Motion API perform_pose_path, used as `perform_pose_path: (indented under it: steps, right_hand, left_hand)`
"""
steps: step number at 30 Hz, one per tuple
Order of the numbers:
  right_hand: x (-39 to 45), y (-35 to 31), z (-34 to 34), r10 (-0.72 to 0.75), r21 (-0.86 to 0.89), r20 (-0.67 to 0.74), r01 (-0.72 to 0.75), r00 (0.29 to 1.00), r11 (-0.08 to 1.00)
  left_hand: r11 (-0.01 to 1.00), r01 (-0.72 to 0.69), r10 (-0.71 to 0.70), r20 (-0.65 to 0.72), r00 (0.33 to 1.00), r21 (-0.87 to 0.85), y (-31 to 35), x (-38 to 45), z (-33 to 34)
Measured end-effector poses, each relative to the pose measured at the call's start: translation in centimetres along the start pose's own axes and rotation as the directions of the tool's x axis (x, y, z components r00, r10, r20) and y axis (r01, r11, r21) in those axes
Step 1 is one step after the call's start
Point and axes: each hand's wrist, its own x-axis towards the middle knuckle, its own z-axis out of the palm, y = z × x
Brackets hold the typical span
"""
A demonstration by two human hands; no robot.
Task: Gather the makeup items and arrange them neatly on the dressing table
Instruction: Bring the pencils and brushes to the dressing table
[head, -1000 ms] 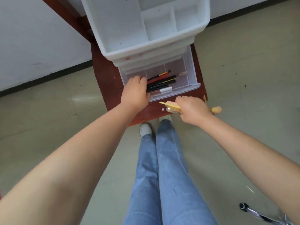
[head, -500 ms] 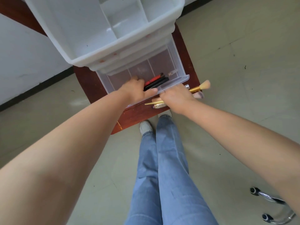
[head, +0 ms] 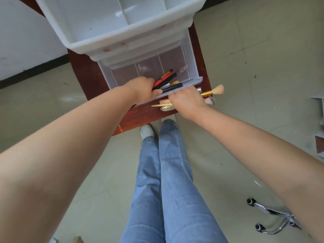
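Mid-gather here, by the look of it. Left hand [head: 142, 89] down inside the open clear drawer [head: 184, 85], fingers curled onto the near ends of the pens [head: 166, 81] lying slantwise in the middle compartment, thumb hooked by the front lip; looks like a grip round the bundle, though fingertips mostly hidden behind the knuckles, so hard to swear how many pens are actually caught. Right hand [head: 186, 101] just outside the drawer front, clenched round a fistful of brushes [head: 213, 91]: gold handle with a peach head poking out to the right, a darker brush head just below it, thin handle ends and a clear tube sticking out to the left. Makes sense as a split job, probably: one fist as the holding bundle, the other as the picker, so nothing has to go down between grabs. Drawer pulled out from under the white organizer [head: 122, 34], which sits on the red-brown counter [head: 84, 67]; top tray compartments bare of makeup as far as visible. A small flat tool [head: 184, 69] loose toward the drawer's back right, apart from the pens. Likely next: lift the pens clear of the lip without snagging. Chair base [head: 273, 216] on the floor, lower right.
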Motion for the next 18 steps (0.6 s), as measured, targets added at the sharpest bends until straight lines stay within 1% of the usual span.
perform_pose_path:
  steps: [4, 7, 8, 11, 15, 17, 18]
  right_hand:
    - [-0.1, -0.1, -0.2, 0.005, -0.017, 0.007, -0.005, 1.000, 1.000]
    - [-0.1, -0.1, -0.3, 0.005, -0.036, 0.018, -0.004, 1.000, 0.999]
    - [-0.1, -0.2, -0.3, 0.007, -0.041, 0.022, -0.006, 1.000, 0.999]
    - [-0.1, -0.2, -0.4, 0.016, -0.020, 0.021, -0.016, 1.000, 1.000]
    - [-0.7, -0.3, -0.5, 0.053, 0.024, 0.021, -0.054, 0.998, 0.998]
    - [-0.9, -0.4, -0.4, 0.097, 0.059, 0.019, -0.098, 0.995, 0.993]
    - [-1.1, -0.5, -0.4, 0.118, 0.083, -0.014, -0.116, 0.993, 0.990]
  left_hand:
    - [0.999, 0.037, -0.036, 0.040, 0.999, -0.023, 0.0, 0.2, -0.1]
    - [0.983, 0.105, -0.084, 0.139, 0.987, -0.150, -0.3, 0.6, -0.7]
    - [0.979, 0.117, -0.089, 0.166, 0.982, -0.168, -0.4, 0.7, -0.8]
    - [0.983, 0.123, -0.092, 0.217, 0.972, -0.134, -0.7, 0.7, -0.9]
    - [0.992, 0.081, -0.065, 0.164, 0.984, -0.095, -0.5, 0.2, -0.6]
    - [0.993, 0.035, -0.020, 0.138, 0.990, -0.111, -0.4, -0.1, -0.6]
    - [0.992, 0.016, 0.001, 0.131, 0.991, -0.126, -0.4, -0.2, -0.9]
